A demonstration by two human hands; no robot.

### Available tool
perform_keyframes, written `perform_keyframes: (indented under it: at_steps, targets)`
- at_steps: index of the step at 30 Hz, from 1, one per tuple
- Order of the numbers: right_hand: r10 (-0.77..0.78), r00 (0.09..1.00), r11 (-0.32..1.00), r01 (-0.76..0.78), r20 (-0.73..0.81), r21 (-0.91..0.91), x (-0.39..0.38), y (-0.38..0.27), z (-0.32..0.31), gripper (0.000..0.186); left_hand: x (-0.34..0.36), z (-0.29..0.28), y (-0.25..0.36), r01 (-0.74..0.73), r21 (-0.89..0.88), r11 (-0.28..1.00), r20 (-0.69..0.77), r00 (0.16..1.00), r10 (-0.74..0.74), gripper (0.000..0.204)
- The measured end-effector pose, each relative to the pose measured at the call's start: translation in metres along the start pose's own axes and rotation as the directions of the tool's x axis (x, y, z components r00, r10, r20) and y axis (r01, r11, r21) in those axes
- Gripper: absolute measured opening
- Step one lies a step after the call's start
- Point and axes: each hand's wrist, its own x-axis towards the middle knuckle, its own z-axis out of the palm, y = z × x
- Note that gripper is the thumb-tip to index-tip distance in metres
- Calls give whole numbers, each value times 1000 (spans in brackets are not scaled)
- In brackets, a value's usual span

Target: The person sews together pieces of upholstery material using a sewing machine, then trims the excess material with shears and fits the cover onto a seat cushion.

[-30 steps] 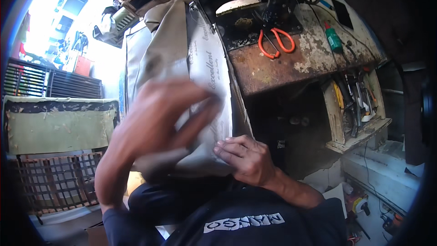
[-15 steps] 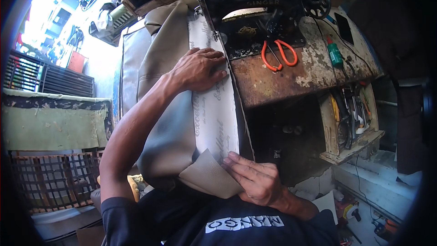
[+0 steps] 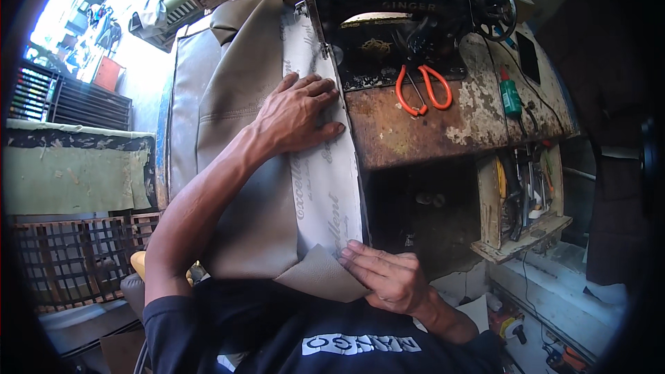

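A wide piece of taupe synthetic leather point(image 3: 246, 218) spreads over the left of the bench and down to my lap. Along its right side shows a long strip of pale, printed backing point(image 3: 322, 190), which runs up under the head of a black sewing machine point(image 3: 395, 10). My left hand point(image 3: 299, 111) lies palm down on this strip just before the needle area, fingers stretched out and thumb apart. Close to my body, my right hand point(image 3: 391, 278) pinches the strip's right edge, beside a folded-over corner showing the grained face.
Orange-handled scissors point(image 3: 436, 90) lie on the worn wooden bench point(image 3: 395, 131) before the machine. Farther right are a green bottle point(image 3: 510, 100) and a dark phone point(image 3: 528, 59). An open drawer point(image 3: 492, 235) holds several tools. A slatted frame point(image 3: 76, 256) stands at left.
My left hand has slid slightly nearer along the strip, its thumb farther from the fingers. My right hand keeps its pinch. The whole view has shifted a little.
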Motion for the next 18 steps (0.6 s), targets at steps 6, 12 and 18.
perform_keyframes:
  at_steps: [6,12,18]
  targets:
    - [-20,999,997,17,44,69,13,-2,0,48,-6,7,-7,16,-72,997,-3,1000,-16,71]
    - [-13,996,999,9,85,44,13,-5,4,57,-6,1,-7,17,-136,990,25,1000,-14,70]
    - [-61,992,991,47,110,124,19,-14,-3,37,-8,1,-8,-7,-135,991,-18,1000,4,66]
